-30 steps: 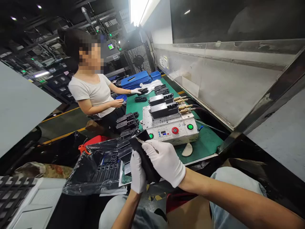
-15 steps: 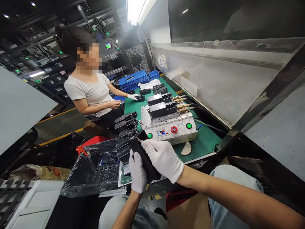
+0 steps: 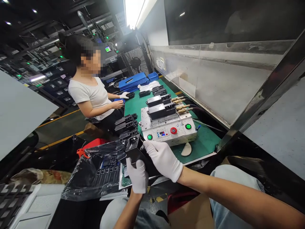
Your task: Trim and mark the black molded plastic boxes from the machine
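A black box-shaped plastic housing [image 3: 133,152] is held tilted in front of me, its hollow end with a round recess facing up. My left hand [image 3: 137,178], in a white glove, is wrapped round it from below. My right hand [image 3: 164,159], also gloved, is closed at its upper right edge; a thin dark tip shows by the fingers, too small to name. Just beyond stands a white machine [image 3: 157,128] with green buttons and a red one. Two black housings [image 3: 162,110] lie on top of it.
Rows of black housings [image 3: 126,122] lie left of the machine on the green table [image 3: 207,140]. A plastic-lined bin [image 3: 81,178] with black parts sits at lower left. Across the table a co-worker [image 3: 89,92] handles a housing. Hoses [image 3: 195,108] run right; a half-round pad [image 3: 186,149] lies in front.
The housing has turned in my hands, so its hollow end now shows instead of a flat side. The co-worker's gloved hand has moved left along the table with a black part.
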Tool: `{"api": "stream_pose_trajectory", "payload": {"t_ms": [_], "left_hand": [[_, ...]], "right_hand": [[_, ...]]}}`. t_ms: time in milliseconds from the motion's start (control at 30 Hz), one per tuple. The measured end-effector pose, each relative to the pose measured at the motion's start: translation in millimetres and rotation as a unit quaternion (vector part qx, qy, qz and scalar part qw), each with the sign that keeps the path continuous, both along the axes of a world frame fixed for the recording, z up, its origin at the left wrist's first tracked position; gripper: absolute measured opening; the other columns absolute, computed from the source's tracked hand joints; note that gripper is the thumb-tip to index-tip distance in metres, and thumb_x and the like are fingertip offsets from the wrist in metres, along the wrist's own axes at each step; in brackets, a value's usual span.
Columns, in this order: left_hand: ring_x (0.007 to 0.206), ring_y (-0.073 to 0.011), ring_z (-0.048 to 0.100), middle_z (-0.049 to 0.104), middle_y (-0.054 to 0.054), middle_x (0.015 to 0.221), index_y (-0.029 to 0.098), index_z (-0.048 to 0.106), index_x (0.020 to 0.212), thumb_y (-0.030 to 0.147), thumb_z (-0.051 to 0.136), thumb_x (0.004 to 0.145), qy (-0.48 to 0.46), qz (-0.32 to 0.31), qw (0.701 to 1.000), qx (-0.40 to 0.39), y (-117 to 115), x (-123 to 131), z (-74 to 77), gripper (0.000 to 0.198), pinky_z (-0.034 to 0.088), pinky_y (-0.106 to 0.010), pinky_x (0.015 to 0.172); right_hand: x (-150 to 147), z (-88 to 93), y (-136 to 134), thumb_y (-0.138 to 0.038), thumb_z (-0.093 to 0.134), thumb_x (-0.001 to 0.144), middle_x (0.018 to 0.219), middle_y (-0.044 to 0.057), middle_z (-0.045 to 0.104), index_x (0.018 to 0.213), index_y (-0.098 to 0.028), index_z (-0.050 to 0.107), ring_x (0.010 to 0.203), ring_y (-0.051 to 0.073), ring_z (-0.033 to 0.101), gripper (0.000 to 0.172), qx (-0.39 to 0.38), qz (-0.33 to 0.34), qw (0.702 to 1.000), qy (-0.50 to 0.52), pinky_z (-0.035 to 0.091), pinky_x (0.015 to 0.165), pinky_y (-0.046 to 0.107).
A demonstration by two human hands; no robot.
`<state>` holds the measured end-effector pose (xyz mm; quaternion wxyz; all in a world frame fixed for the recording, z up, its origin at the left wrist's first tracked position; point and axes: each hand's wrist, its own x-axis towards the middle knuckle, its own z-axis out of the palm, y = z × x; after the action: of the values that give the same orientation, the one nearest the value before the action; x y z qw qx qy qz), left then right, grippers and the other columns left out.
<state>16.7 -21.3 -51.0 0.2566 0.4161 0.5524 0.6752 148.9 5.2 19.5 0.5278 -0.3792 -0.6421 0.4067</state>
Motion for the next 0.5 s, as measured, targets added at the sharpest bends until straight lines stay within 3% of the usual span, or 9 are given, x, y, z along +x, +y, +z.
{"api": "stream_pose_trajectory", "payload": {"t_ms": [167, 300, 400, 500], "left_hand": [[0.109, -0.0323, 0.062, 0.068, -0.009, 0.104, 0.020, 0.066, 0.110, 0.050, 0.089, 0.064, 0.047, 0.014, 0.999, -0.008, 0, -8, -1.3, 0.060, 0.043, -0.036, 0.104], [0.119, -0.0305, 0.060, 0.071, -0.008, 0.112, 0.022, 0.067, 0.115, 0.062, 0.079, 0.075, 0.064, -0.004, 0.998, -0.026, 2, -9, 7.6, 0.058, 0.039, -0.038, 0.113], [0.130, -0.0281, 0.056, 0.070, -0.008, 0.124, 0.022, 0.068, 0.121, 0.071, 0.065, 0.084, -0.111, -0.068, 0.987, -0.093, 1, -8, 22.6, 0.061, 0.038, -0.038, 0.117], [0.126, -0.0300, 0.061, 0.071, -0.011, 0.126, 0.019, 0.069, 0.127, 0.072, 0.061, 0.086, -0.302, -0.195, 0.905, -0.226, -6, -8, 34.0, 0.067, 0.045, -0.044, 0.113]], "right_hand": [[-1, -2.6, 4, -0.035, 0.038, 0.106, 0.066, 0.003, 0.061, 0.067, -0.019, 0.054, 0.062, 0.014, 0.050, 0.044, -0.048, 0.004, 0.999, 0.002, 0.043, 0.059, 0.026], [8, -2.8, 12, -0.042, 0.039, 0.105, 0.066, 0.002, 0.060, 0.071, -0.019, 0.058, 0.062, 0.015, 0.049, 0.046, -0.054, -0.021, 0.998, 0.012, 0.041, 0.058, 0.027], [26, 5.3, 18, -0.045, 0.039, 0.105, 0.064, 0.001, 0.056, 0.070, -0.019, 0.055, 0.060, 0.013, 0.048, 0.046, -0.010, -0.022, 1.000, -0.009, 0.038, 0.057, 0.026], [44, 13.5, 23, -0.042, 0.044, 0.103, 0.060, -0.001, 0.053, 0.062, -0.019, 0.050, 0.057, 0.011, 0.044, 0.048, 0.071, -0.023, 0.993, -0.090, 0.032, 0.057, 0.027]]}}
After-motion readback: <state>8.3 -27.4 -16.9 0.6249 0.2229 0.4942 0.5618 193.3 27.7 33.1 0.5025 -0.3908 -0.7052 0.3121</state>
